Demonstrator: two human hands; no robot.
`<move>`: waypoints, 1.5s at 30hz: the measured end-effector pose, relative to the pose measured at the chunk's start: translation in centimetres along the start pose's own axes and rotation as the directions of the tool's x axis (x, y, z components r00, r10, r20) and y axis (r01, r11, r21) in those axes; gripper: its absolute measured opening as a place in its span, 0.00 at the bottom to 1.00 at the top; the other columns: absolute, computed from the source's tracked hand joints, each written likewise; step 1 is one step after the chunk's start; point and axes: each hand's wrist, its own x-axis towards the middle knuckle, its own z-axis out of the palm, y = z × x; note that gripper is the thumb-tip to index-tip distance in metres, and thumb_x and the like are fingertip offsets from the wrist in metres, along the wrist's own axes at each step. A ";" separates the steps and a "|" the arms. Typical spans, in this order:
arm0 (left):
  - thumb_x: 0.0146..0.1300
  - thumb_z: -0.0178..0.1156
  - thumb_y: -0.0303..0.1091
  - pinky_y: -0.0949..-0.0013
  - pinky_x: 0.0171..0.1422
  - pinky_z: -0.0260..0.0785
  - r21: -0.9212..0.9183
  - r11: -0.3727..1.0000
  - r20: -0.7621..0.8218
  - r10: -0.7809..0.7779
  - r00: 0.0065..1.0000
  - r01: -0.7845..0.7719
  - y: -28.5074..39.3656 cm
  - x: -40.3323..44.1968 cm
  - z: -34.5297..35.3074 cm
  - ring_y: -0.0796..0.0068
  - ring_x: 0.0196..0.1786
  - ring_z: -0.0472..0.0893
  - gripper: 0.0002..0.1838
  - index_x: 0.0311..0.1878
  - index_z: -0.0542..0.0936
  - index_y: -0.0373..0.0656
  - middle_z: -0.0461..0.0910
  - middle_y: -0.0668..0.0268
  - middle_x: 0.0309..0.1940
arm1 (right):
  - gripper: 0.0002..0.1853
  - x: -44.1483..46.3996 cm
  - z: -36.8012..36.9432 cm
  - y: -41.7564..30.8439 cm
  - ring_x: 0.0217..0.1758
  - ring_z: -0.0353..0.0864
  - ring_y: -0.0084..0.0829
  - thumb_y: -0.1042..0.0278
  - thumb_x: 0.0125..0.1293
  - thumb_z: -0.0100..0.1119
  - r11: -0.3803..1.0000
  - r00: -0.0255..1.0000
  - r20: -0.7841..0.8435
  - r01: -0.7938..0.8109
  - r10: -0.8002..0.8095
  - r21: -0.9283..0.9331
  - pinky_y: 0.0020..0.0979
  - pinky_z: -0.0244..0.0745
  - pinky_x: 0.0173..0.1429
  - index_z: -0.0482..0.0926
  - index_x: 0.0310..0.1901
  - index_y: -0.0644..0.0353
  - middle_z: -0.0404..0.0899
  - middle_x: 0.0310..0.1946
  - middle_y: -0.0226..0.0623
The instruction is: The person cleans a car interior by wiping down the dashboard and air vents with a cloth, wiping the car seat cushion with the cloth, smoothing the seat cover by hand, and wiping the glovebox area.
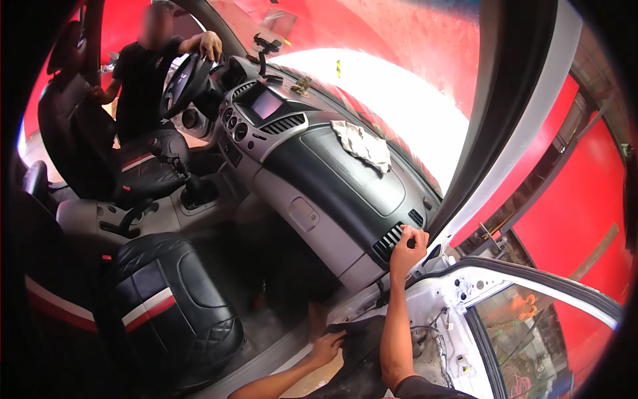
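Black seat at left. Co-worker's hand rests on steering wheel. Left hand at dark clothing, fingers curled; grip cannot be determined. Crumpled cloth lies on dashboard. Air vent sits at dashboard's door-side end; right hand, fingers bent, at its edge, grip indeterminable. White door open.
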 end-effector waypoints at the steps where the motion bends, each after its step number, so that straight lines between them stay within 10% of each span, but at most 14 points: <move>1: 0.70 0.64 0.41 0.60 0.58 0.79 -0.001 1.000 -0.055 -0.019 0.998 0.019 0.4 -0.2 -0.1 0.55 0.53 0.87 0.18 0.61 0.85 0.48 0.86 0.54 0.54 | 0.09 0.0 0.0 0.0 0.35 0.69 0.30 0.76 0.70 0.62 1.000 1.000 0.007 -0.005 0.005 -0.004 0.32 0.67 0.45 0.82 0.30 0.68 0.78 0.25 0.33; 12: 0.61 0.73 0.33 0.67 0.37 0.78 0.018 1.000 -0.342 -0.013 0.940 0.020 2.2 -6.1 -8.6 0.67 0.31 0.89 0.07 0.37 0.91 0.40 0.89 0.57 0.28 | 0.09 -0.2 0.0 0.3 0.35 0.69 0.29 0.75 0.71 0.62 0.999 1.000 0.002 0.024 -0.024 -0.043 0.32 0.67 0.44 0.83 0.31 0.68 0.77 0.26 0.33; 19: 0.72 0.66 0.35 0.62 0.24 0.55 0.314 0.948 -0.754 0.215 0.621 0.052 6.5 -8.8 -23.4 0.77 0.17 0.66 0.26 0.18 0.70 0.37 0.71 0.66 0.12 | 0.09 -0.2 0.0 0.7 0.34 0.68 0.29 0.74 0.71 0.63 0.998 0.999 -0.001 0.033 -0.033 -0.050 0.32 0.66 0.43 0.84 0.32 0.67 0.73 0.24 0.33; 23: 0.81 0.55 0.41 0.58 0.26 0.56 0.257 0.924 -0.939 0.171 0.298 0.283 3.9 -11.1 -32.8 0.70 0.16 0.66 0.28 0.20 0.70 0.37 0.67 0.60 0.12 | 0.07 -0.3 0.0 0.7 0.34 0.68 0.29 0.74 0.71 0.63 0.997 1.000 -0.002 0.013 -0.013 -0.081 0.32 0.66 0.43 0.86 0.35 0.65 0.72 0.24 0.32; 29: 0.76 0.57 0.49 0.43 0.33 0.69 0.207 0.513 -0.970 -0.004 0.243 0.833 1.8 -15.1 -38.5 0.45 0.31 0.83 0.20 0.31 0.76 0.44 0.83 0.57 0.26 | 0.06 -0.3 0.1 0.6 0.34 0.71 0.28 0.74 0.70 0.64 0.996 0.999 -0.011 0.029 -0.030 -0.079 0.32 0.69 0.45 0.88 0.37 0.65 0.76 0.25 0.33; 38: 0.75 0.57 0.50 0.39 0.36 0.71 0.211 0.436 -0.974 0.020 0.225 0.875 -0.9 -15.9 -37.9 0.43 0.34 0.84 0.21 0.29 0.76 0.46 0.84 0.58 0.28 | 0.05 -0.4 0.3 0.4 0.36 0.73 0.29 0.76 0.69 0.64 0.998 0.999 -0.032 0.027 -0.029 -0.063 0.33 0.69 0.45 0.86 0.34 0.64 0.80 0.26 0.32; 41: 0.74 0.58 0.50 0.43 0.37 0.71 0.286 0.396 -0.935 -0.084 0.344 0.873 -1.6 -16.6 -40.1 0.42 0.34 0.84 0.21 0.29 0.80 0.45 0.84 0.55 0.28 | 0.05 -0.4 0.1 0.4 0.36 0.72 0.29 0.76 0.68 0.64 0.997 1.000 -0.015 0.000 -0.001 -0.075 0.33 0.69 0.45 0.86 0.34 0.64 0.79 0.26 0.32; 42: 0.74 0.58 0.49 0.46 0.38 0.71 0.274 0.575 -0.899 -0.133 0.418 0.771 -3.2 -17.8 -42.2 0.41 0.35 0.84 0.21 0.29 0.83 0.42 0.85 0.51 0.29 | 0.06 -0.3 0.1 0.3 0.37 0.72 0.29 0.76 0.68 0.64 0.997 1.000 -0.015 0.023 -0.024 -0.075 0.34 0.70 0.45 0.85 0.33 0.64 0.79 0.26 0.32; 43: 0.74 0.57 0.47 0.46 0.37 0.70 0.073 0.741 -0.940 -0.173 0.295 0.668 -5.5 -18.4 -44.2 0.40 0.36 0.84 0.23 0.29 0.83 0.39 0.85 0.48 0.30 | 0.06 -0.2 0.1 0.3 0.37 0.72 0.30 0.76 0.68 0.64 0.996 1.000 -0.016 0.022 -0.023 -0.089 0.34 0.70 0.45 0.85 0.32 0.65 0.79 0.26 0.32; 45: 0.76 0.54 0.48 0.40 0.38 0.71 0.137 0.536 -0.988 0.130 0.079 0.833 -3.2 -17.8 -46.3 0.37 0.37 0.84 0.21 0.34 0.83 0.42 0.85 0.48 0.30 | 0.07 -0.4 0.1 0.3 0.37 0.72 0.30 0.76 0.68 0.64 0.993 1.000 -0.011 0.019 -0.021 -0.116 0.34 0.70 0.46 0.83 0.31 0.65 0.80 0.26 0.33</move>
